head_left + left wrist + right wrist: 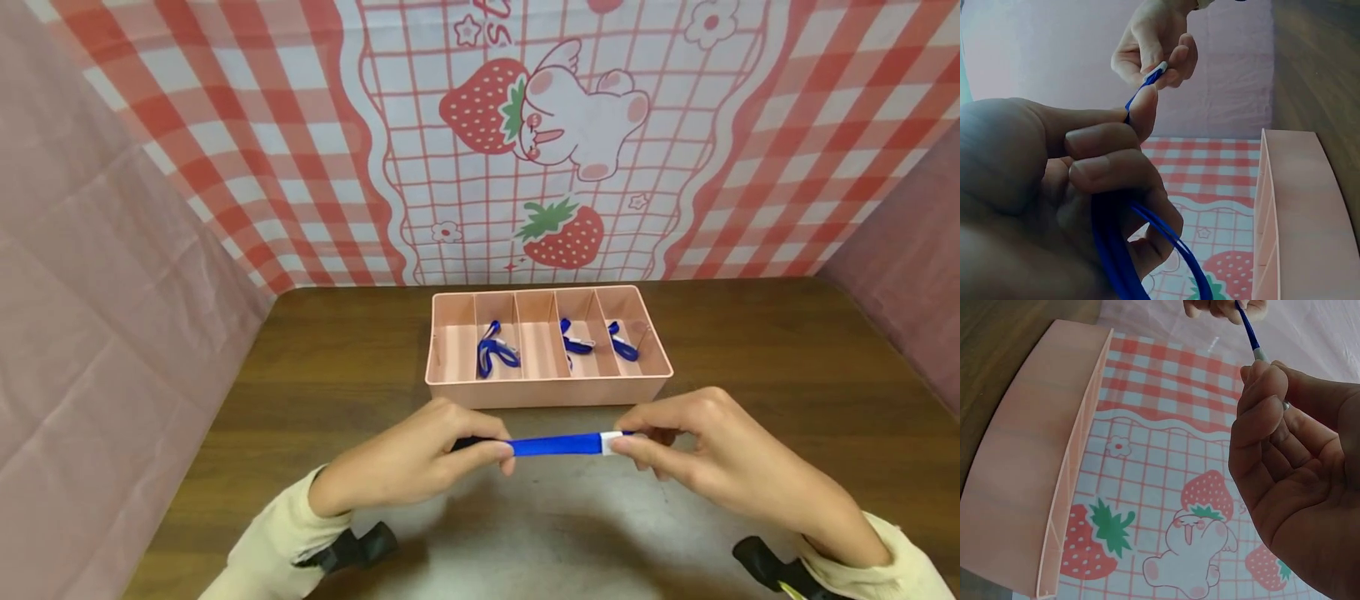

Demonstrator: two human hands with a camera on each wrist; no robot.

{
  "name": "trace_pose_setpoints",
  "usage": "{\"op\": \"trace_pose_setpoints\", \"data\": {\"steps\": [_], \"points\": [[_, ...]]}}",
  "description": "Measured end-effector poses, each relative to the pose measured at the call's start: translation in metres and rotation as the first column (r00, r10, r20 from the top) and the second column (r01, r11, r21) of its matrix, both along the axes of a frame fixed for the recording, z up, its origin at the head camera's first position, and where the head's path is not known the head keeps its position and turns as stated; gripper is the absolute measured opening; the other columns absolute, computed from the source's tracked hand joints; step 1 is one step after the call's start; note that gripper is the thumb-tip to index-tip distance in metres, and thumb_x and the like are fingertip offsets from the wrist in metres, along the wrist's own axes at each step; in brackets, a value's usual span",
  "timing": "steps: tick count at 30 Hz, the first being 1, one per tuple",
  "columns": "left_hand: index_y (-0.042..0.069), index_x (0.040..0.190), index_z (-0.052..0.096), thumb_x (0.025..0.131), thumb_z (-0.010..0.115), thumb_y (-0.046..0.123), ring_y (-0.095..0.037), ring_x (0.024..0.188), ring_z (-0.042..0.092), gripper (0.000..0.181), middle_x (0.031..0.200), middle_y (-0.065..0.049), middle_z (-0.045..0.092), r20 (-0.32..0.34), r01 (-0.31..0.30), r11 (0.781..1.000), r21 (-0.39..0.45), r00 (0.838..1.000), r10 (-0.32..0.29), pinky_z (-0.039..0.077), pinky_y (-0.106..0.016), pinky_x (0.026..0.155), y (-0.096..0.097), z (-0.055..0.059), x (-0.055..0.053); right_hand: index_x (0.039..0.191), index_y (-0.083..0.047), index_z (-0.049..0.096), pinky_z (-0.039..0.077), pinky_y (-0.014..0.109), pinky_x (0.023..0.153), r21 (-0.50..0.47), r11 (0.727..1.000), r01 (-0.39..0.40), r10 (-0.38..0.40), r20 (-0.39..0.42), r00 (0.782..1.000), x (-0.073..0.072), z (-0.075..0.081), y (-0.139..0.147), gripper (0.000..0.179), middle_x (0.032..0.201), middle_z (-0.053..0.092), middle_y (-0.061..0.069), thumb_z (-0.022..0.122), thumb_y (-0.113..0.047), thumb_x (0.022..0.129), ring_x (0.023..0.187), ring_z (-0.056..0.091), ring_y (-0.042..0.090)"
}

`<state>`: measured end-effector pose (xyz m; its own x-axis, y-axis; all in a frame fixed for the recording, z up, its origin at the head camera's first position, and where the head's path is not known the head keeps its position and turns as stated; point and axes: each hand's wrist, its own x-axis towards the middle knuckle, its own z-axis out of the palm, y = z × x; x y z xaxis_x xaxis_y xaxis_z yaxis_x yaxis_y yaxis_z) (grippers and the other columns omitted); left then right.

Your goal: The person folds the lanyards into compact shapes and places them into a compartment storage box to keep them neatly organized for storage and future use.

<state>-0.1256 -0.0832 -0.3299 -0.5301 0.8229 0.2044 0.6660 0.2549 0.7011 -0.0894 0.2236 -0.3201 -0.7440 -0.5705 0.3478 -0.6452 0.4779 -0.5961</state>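
Note:
A blue lanyard (557,445) with a white end piece is stretched between both hands, in front of the pink box. My left hand (431,450) pinches the strap between thumb and fingers. In the left wrist view, more loops of the blue strap (1113,250) run through the palm and hang below the curled fingers. At the other end, my right hand (697,442) pinches the white end piece (609,442) by thumb and forefinger. A bit of shiny metal (1285,405) peeks out behind those fingertips in the right wrist view.
Behind the hands, a divided pink box (547,392) stands on the wooden table (337,358). Blue lanyards lie in its second compartment from the left (497,354) and in the two rightmost (577,342). A checked strawberry cloth (300,167) hangs at the back.

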Motion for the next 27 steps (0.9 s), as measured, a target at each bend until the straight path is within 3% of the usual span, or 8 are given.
{"op": "trace_pose_setpoints", "data": {"steps": [10, 21, 27], "points": [[0.018, 0.087, 0.069, 0.105, 0.053, 0.021, 0.005, 0.061, 0.040, 0.024, 0.070, 0.016, 0.055, -0.003, -0.013, 1.000, 0.022, 1.000, 0.013, 0.038, -0.017, 0.053, -0.018, -0.007, 0.000, 0.093, -0.033, 0.068, 0.042, 0.011, 0.048, 0.002, 1.000, -0.017, 0.017, -0.013, 1.000, -0.001, -0.003, 0.006, 0.026, 0.071, 0.056, -0.023, 0.074, -0.008, 0.090, 0.059, 0.053, -0.005], [0.017, 0.086, 0.069, 0.105, 0.053, 0.018, 0.005, 0.064, 0.046, 0.024, 0.073, 0.016, 0.059, -0.034, -0.028, 0.999, 0.022, 0.999, 0.029, 0.042, -0.016, 0.057, -0.034, -0.002, -0.002, 0.090, -0.037, 0.065, 0.044, 0.012, 0.052, 0.016, 1.000, 0.018, -0.018, -0.018, 1.000, -0.001, -0.003, 0.011, 0.033, 0.070, 0.056, -0.026, 0.074, -0.004, 0.089, 0.059, 0.054, -0.005], [0.019, 0.087, 0.070, 0.104, 0.054, 0.016, 0.005, 0.061, 0.043, 0.024, 0.071, 0.017, 0.058, -0.046, -0.036, 0.999, 0.032, 0.998, 0.038, 0.040, -0.017, 0.055, -0.041, 0.001, -0.004, 0.091, -0.037, 0.065, 0.044, 0.012, 0.053, 0.015, 1.000, 0.019, -0.018, -0.038, 0.999, 0.000, -0.003, 0.015, 0.036, 0.071, 0.056, -0.026, 0.074, -0.002, 0.088, 0.060, 0.054, -0.006]]}}
